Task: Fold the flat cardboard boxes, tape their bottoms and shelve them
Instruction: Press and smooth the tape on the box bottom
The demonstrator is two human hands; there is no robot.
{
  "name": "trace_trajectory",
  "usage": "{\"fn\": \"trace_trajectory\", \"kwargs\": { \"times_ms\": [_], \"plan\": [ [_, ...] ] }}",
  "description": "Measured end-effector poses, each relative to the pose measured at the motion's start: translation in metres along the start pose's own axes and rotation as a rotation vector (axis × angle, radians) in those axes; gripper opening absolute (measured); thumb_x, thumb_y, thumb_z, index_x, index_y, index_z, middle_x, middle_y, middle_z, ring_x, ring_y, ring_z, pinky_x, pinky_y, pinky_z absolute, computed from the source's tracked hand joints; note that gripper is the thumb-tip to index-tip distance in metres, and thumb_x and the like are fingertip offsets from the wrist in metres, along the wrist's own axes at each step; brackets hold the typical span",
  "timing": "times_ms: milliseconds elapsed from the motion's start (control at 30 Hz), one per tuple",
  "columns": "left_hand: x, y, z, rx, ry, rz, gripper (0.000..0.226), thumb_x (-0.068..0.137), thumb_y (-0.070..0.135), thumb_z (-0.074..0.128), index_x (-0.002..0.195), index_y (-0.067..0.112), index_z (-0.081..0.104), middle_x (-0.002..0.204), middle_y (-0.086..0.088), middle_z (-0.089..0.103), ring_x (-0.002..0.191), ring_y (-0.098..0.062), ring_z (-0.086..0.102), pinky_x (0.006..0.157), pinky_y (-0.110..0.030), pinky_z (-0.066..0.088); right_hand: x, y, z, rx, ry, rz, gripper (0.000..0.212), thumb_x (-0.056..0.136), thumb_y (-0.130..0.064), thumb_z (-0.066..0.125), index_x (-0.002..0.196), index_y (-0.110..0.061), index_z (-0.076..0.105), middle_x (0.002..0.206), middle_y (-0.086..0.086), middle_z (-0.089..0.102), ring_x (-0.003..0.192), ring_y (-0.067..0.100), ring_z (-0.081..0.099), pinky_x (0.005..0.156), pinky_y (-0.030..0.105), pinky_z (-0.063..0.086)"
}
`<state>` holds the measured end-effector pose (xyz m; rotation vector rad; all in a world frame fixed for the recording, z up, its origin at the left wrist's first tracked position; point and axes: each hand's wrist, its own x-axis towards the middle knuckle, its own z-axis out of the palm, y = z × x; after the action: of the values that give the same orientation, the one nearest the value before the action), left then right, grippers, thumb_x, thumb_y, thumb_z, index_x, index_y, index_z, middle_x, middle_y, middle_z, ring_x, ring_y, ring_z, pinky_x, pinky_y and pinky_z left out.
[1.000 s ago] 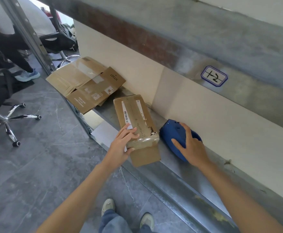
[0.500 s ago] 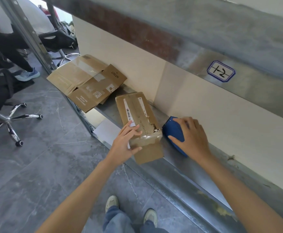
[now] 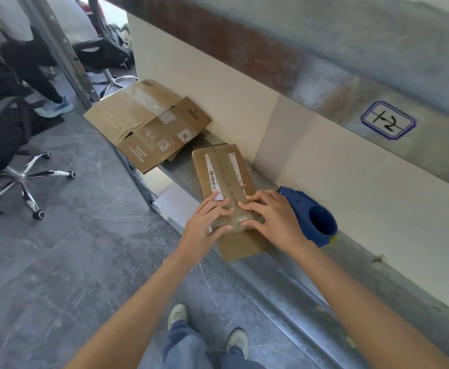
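Right hand (image 3: 271,218) has left the tape dispenser (image 3: 304,209). It and the left hand (image 3: 206,225) press flat-fingered atop the box (image 3: 224,169), near end.

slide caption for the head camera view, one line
Head view: left hand and right hand press tape flat on a small cardboard box on the metal shelf, blue tape dispenser lying beside it

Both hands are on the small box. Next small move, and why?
Probably press the tape down over the near edge of the small box: left hand and right hand lie on its clear strip, and the blue tape dispenser lies beside, ungripped.
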<state>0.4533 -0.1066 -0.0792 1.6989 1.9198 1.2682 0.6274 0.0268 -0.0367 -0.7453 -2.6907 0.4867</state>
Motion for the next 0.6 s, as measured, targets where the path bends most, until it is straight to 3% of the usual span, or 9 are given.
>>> {"fn": "trace_trajectory", "kwargs": {
  "times_ms": [133,233,433,600],
  "plan": [
    [0.0010,0.0071,-0.0013,0.010,0.045,0.003,0.029,0.089,0.035,0.069,0.111,0.016,0.071,0.133,0.013,0.060,0.142,-0.010,0.038,0.114,-0.022,0.034,0.0011,0.0006,-0.0047,0.030,-0.035,0.013,0.049,0.082,-0.054,0.068,0.123,-0.028,0.069,0.118,-0.009,0.061,0.116,0.014,0.046,0.096,0.036,0.038],
    [0.0027,0.0101,-0.0028,0.006,0.062,-0.022,0.022,0.092,0.030,0.066,0.110,0.018,0.072,0.130,0.011,0.064,0.141,-0.009,0.040,0.113,-0.024,0.036,0.0043,-0.0028,-0.0060,0.052,-0.033,0.026,0.054,0.085,-0.065,0.053,0.119,-0.028,0.071,0.113,-0.011,0.060,0.114,0.013,0.045,0.093,0.032,0.036],
    [0.0032,0.0093,-0.0023,0.017,0.069,-0.029,0.018,0.094,0.023,0.063,0.109,0.020,0.073,0.128,0.012,0.065,0.140,-0.007,0.040,0.112,-0.019,0.035,0.0072,-0.0018,0.0002,0.085,0.013,0.043,0.040,0.085,-0.055,0.060,0.109,-0.026,0.073,0.102,-0.010,0.059,0.108,0.016,0.049,0.090,0.037,0.042],
    [0.0039,0.0056,-0.0092,-0.002,0.005,-0.020,0.021,0.096,0.022,0.062,0.115,0.021,0.072,0.131,0.012,0.063,0.142,-0.006,0.038,0.114,-0.022,0.033,0.0067,0.0068,-0.0039,0.101,-0.010,0.022,0.027,0.091,-0.038,0.065,0.117,-0.030,0.072,0.110,-0.011,0.061,0.114,0.012,0.046,0.097,0.032,0.036]
  ]
}}
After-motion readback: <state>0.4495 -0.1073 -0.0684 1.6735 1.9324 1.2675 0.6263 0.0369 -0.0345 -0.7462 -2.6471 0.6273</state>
